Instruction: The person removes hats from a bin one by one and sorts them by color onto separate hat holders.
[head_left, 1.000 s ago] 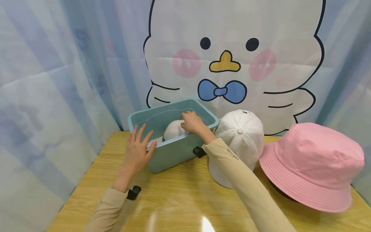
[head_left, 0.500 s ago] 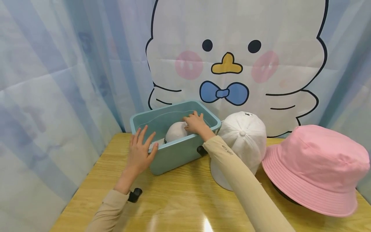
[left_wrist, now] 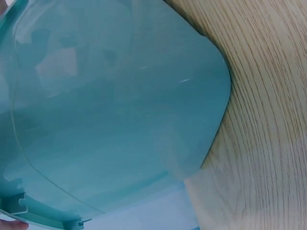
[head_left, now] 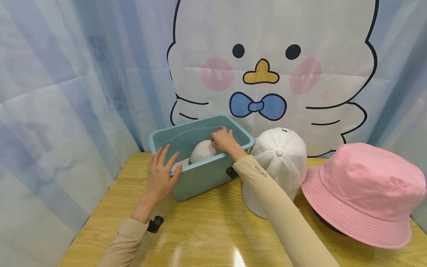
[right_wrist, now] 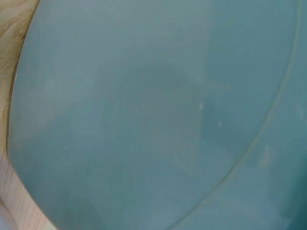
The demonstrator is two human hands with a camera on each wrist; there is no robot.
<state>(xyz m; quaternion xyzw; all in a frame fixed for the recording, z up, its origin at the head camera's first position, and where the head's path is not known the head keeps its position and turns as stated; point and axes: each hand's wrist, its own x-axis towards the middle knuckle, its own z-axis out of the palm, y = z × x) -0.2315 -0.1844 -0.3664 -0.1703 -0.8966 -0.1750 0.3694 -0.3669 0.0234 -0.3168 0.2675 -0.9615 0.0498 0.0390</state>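
Note:
Inside a blue-green plastic bin (head_left: 203, 181) lies a white cap (head_left: 201, 151), its rounded crown upward and a dark detail at its left edge; the bin's front wall hides its lower part. My right hand (head_left: 226, 142) reaches over the front rim and pinches the crown's right side with curled fingers. At the bin's left front corner, my left hand (head_left: 160, 176) touches the rim with fingers spread and straight. Both wrist views are mostly filled by the bin's outer wall (left_wrist: 120, 105); a fingertip (left_wrist: 13, 224) shows at the left wrist view's lower left corner.
A second white cap (head_left: 278, 163) stands right of the bin, partly behind my right sleeve (head_left: 283, 207). Farther right sits a pink bucket hat (head_left: 367, 193) with something dark under its brim. Behind the wooden table (head_left: 200, 230) hangs a curtain (head_left: 260, 22) with a cartoon bird.
My right hand has moved slightly right along the cap in the bin, and its fingers have curled in against the crown. The left hand stays at the rim. The head view has shifted slightly.

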